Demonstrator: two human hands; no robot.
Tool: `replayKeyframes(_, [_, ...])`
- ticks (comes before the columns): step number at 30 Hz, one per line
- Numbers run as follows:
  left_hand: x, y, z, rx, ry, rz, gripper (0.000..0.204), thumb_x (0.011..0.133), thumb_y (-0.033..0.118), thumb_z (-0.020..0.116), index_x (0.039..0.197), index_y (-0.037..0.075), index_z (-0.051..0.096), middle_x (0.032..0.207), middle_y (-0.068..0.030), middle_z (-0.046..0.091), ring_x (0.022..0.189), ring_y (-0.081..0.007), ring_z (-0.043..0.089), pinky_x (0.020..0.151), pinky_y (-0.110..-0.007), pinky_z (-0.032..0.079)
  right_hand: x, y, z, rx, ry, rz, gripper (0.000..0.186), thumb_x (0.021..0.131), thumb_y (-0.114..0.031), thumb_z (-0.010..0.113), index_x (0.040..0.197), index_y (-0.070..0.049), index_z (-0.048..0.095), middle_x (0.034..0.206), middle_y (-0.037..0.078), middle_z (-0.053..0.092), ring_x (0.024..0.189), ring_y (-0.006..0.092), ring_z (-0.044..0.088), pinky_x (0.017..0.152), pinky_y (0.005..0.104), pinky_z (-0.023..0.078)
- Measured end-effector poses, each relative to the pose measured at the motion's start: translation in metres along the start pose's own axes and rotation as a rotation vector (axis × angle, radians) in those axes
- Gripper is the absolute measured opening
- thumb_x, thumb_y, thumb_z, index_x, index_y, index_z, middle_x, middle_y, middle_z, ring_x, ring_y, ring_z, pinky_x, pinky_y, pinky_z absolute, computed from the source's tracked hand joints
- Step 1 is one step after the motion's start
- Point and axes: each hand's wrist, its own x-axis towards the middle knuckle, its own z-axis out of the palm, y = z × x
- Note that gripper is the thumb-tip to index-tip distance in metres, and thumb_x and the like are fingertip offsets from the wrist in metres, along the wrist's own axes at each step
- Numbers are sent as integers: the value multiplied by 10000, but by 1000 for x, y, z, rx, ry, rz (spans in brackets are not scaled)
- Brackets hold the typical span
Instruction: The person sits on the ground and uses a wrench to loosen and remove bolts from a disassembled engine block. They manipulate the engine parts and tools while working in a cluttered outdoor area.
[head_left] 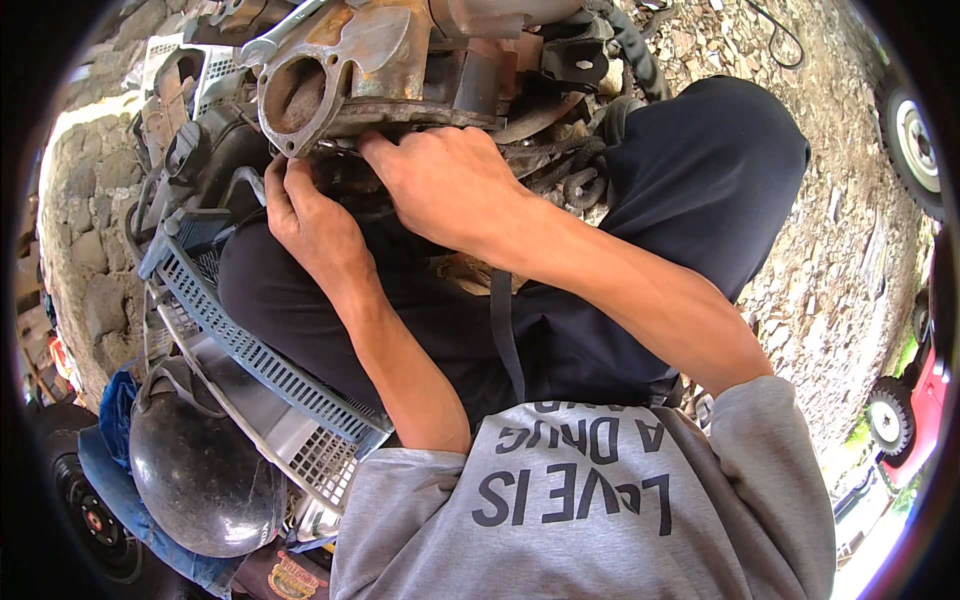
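Observation:
A heavy, rusty metal engine part stands in front of me at the top of the view. Its near left side carries a flange with a large round opening and bolt holes. Just below that flange, my left hand has its fingers pressed together at the part's lower edge; what they grip is too small to make out. My right hand is curled in against the underside, its thumb side toward the left hand. Its fingertips are hidden under the metal, and so is whatever they hold.
Blue-grey plastic baskets stand along my left leg. Behind them are a black helmet and blue cloth. Dark hoses lie between the part and my right knee. Rubble ground stretches right toward vehicle wheels.

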Motion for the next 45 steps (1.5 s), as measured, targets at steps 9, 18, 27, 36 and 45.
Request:
replayKeyframes(9, [-4,4,-2,-5,-16,75,210,959,76,575,999,-90,697,862,-56,687,789,-107,582,748,-265,473,-3,-4,-21,-36,110,-24,144,879,-141,616,973,-46,668,811,156,716,751,364,724,633,484,572])
replayKeyframes(18, [-7,7,-9,177,-101,178,199,885,94,615,971,-65,699,824,-100,726,738,-147,650,732,-303,517,-2,-26,-74,164,209,-100,168,880,-123,756,1032,-53,737,826,102,729,708,228,719,624,329,545])
replayKeyframes(27, [-3,4,-8,117,-99,87,237,877,151,645,986,-57,672,853,-130,714,750,-186,645,741,-330,515,-1,-32,-81,184,113,-60,186,900,-111,732,1061,-19,731,883,145,739,769,266,732,702,335,556])
replayKeyframes(36, [-4,9,-9,90,-99,11,204,918,108,641,1052,-36,693,863,-83,725,733,-113,641,692,-283,510,-11,-9,-56,-170,-223,113,188,921,-136,629,1045,5,632,758,219,678,764,421,682,685,518,530])
replayKeyframes(45, [-4,9,-7,48,-85,67,212,924,86,685,1088,-47,662,888,-66,732,795,-92,648,737,-248,508,-6,-5,-21,-164,-168,56,229,798,-31,615,1002,55,556,710,231,687,672,418,705,584,509,556])
